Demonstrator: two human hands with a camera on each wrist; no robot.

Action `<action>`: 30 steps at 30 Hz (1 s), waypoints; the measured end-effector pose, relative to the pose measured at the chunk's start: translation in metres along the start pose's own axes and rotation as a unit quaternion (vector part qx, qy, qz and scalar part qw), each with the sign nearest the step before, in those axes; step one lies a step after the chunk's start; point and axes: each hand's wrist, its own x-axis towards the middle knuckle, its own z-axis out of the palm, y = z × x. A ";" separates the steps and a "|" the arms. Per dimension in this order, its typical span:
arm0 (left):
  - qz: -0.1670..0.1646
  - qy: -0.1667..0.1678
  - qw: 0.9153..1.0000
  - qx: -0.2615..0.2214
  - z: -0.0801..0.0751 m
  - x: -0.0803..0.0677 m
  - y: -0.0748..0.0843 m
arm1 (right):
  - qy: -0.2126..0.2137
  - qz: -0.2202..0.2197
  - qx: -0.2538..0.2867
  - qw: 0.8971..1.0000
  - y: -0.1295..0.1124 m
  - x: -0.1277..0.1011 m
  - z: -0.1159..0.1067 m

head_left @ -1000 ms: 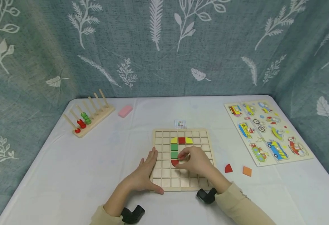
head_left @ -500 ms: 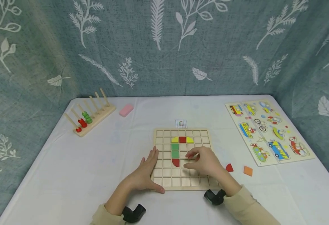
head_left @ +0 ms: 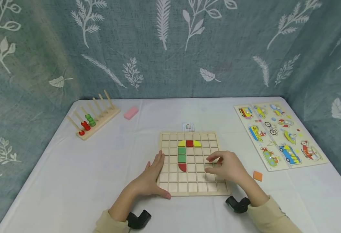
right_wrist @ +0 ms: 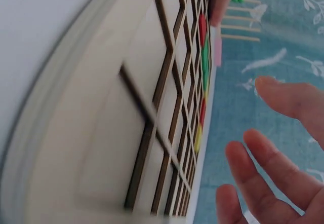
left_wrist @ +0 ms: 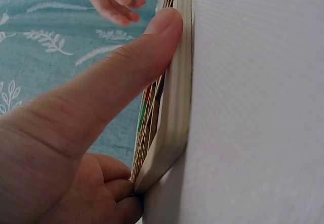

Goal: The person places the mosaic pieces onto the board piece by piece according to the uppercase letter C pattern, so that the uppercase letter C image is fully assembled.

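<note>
A wooden grid board [head_left: 170, 187] lies on the white table. Its inlaid pieces are two yellow rounded ones [head_left: 197, 143], a red square [head_left: 189, 143] between them, two green squares [head_left: 181, 158] below the left yellow one, and a red quarter-circle [head_left: 182, 167] under those. My left hand [head_left: 145, 183] rests at the board's left side, fingers extended along the edge, thumb [left_wrist: 164, 26] on the front edge. Over the board's right part hovers my right hand [head_left: 228, 165], fingers loosely bent, thumb apart; the right wrist view shows nothing between them.
Right of the board lies an orange square [head_left: 257, 176]. A small printed grid card [head_left: 188, 127] sits behind the board. Farther off are a peg rack [head_left: 100, 124] with red and green beads, a pink block [head_left: 131, 113] and a vehicle picture puzzle [head_left: 278, 136].
My right hand has let go of the red quarter-circle on the board and moved right. It now covers the loose red piece beside the board. My left hand has stayed put.
</note>
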 end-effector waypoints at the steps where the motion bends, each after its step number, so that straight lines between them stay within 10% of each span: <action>1: 0.001 0.000 1.000 0.000 0.000 0.001 0.000 | 0.002 0.001 -0.001 1.000 0.002 -0.001 -0.003; 30: 0.007 0.000 1.000 -0.001 -0.003 -0.001 0.003 | 0.030 0.009 -0.030 0.999 0.048 -0.031 -0.049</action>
